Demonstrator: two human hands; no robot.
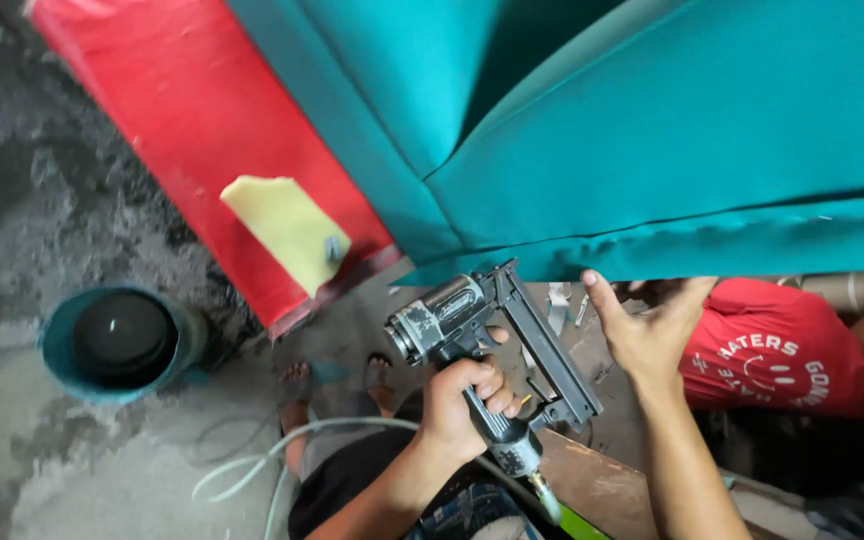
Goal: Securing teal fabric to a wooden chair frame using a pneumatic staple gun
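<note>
Gripping the handle of a grey metal pneumatic staple gun (482, 345), the left hand (462, 400) is wrapped tight around it, fingers closed and the nose of the tool pointing up toward the lower edge of a teal fabric-covered upholstered piece (652, 150). A long straight magazine runs down the tool's right side, and a pale air hose (292, 440) leaves its base and loops across the grey concrete floor (32, 200). The right hand (647, 325) is just beside the tool, fingers bent and pressed up against the wrinkled teal hem, thumb pointing up; it grips no tool, and whether it pinches the cloth I cannot tell. The two hands are apart, with the staple gun's magazine between them.

Left of the teal piece leans a red fabric-covered panel (202, 110) with a yellow foam block (287, 228) lying on it. A round teal-rimmed stool seat with a black centre (122, 340) stands on the floor farther left. Under the hem at right, another person in a red printed shirt (772, 350) crouches.
</note>
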